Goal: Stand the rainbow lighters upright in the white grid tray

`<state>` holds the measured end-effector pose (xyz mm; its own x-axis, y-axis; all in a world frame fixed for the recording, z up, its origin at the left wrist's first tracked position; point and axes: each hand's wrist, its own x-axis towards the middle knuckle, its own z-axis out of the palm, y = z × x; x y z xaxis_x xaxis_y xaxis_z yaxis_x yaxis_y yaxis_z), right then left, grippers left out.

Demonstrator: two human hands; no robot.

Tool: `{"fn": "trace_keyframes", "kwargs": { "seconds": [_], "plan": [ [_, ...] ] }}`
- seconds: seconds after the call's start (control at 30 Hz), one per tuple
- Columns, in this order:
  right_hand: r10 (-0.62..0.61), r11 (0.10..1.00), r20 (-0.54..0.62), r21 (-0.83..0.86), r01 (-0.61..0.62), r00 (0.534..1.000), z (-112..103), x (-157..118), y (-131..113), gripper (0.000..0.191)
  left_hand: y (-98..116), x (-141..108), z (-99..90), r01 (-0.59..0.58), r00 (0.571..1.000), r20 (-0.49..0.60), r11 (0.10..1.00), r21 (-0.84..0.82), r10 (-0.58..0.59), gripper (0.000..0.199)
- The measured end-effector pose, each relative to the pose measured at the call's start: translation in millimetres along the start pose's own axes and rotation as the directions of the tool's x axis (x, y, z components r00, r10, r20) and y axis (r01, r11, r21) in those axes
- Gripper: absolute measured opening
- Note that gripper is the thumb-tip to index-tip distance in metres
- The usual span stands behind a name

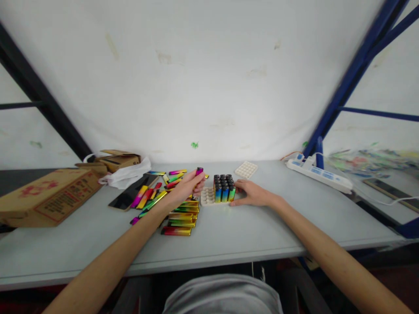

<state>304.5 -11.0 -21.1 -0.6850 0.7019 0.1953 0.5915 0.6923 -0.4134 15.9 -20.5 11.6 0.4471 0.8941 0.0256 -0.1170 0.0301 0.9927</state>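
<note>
Left hand (pixel 190 185): grasps 1 lighter (pixel 199 170), purple-topped, above the left end of tray 1 (pixel 207 199). Right hand (pixel 251 193): at the right end of tray 1; grip cannot be determined. Upright lighters (pixel 224 190) stand 3 across in tray 1. Tray 2 (pixel 246 169) lies behind, unfilled. Loose lighters (pixel 181 217), overlapping and not exactly countable, lie left. Cardboard boxes (pixel 62 194): 2, far left.
</note>
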Motion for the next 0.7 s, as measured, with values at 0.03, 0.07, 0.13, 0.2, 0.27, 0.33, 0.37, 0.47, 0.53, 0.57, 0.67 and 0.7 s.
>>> {"fn": "trace_keyframes", "kwargs": {
  "seconds": [0.03,0.07,0.13,0.2,0.27,0.33,0.37,0.47,0.53,0.57,0.67,0.7],
  "plan": [
    [-0.001,1.0,0.0,-0.002,0.001,1.0,-0.2,-0.1,-0.3,0.062,1.3,-0.2,0.3,0.048,0.999,0.007,0.997,-0.064,-0.047,0.041],
    [-0.001,1.0,0.0,-0.004,0.001,1.0,-0.2,-0.1,-0.5,0.062,2.6,-0.3,0.3,0.087,0.996,0.015,0.99,-0.11,-0.086,0.043],
    [-0.001,1.0,-0.002,-0.007,0.001,1.0,0.1,-0.1,0.0,0.062,5.1,-0.1,-0.3,0.127,0.992,0.017,0.981,-0.148,-0.126,0.046],
    [-0.002,1.0,-0.006,-0.012,0.002,1.0,0.8,-0.1,1.5,0.061,6.5,0.4,-0.7,0.132,0.991,-0.001,0.98,-0.149,-0.134,0.045],
    [0.0,1.0,-0.007,-0.01,0.0,1.0,1.7,0.0,3.2,0.06,7.1,0.9,-0.4,0.133,0.99,-0.017,0.982,-0.134,-0.137,0.042],
    [0.003,1.0,-0.008,-0.008,-0.003,1.0,2.1,-0.1,4.1,0.06,7.4,0.9,0.5,0.121,0.991,-0.036,0.986,-0.117,-0.126,0.04],
    [0.005,1.0,-0.008,-0.007,-0.005,1.0,2.1,-0.2,4.2,0.06,7.5,0.7,1.0,0.112,0.992,-0.043,0.988,-0.105,-0.117,0.039],
    [0.008,1.0,-0.014,-0.009,-0.008,1.0,1.5,-0.6,3.1,0.06,7.7,0.1,1.8,0.092,0.994,-0.053,0.993,-0.072,-0.096,0.037],
    [0.009,1.0,-0.015,-0.006,-0.009,1.0,0.9,-0.7,2.1,0.06,7.8,-0.1,1.6,0.084,0.995,-0.05,0.994,-0.068,-0.087,0.036],
    [0.007,1.0,-0.013,-0.005,-0.008,1.0,0.7,-0.7,1.7,0.059,7.8,-0.2,1.4,0.082,0.995,-0.047,0.994,-0.074,-0.086,0.037],
    [0.001,1.0,-0.005,-0.008,-0.001,1.0,0.7,-0.5,1.6,0.059,8.6,-0.7,1.1,0.095,0.994,-0.051,0.99,-0.106,-0.101,0.041],
    [0.0,1.0,-0.005,-0.01,0.0,1.0,0.8,-0.4,1.8,0.06,8.9,-1.1,1.3,0.101,0.993,-0.054,0.988,-0.114,-0.107,0.043]
  ]
}}
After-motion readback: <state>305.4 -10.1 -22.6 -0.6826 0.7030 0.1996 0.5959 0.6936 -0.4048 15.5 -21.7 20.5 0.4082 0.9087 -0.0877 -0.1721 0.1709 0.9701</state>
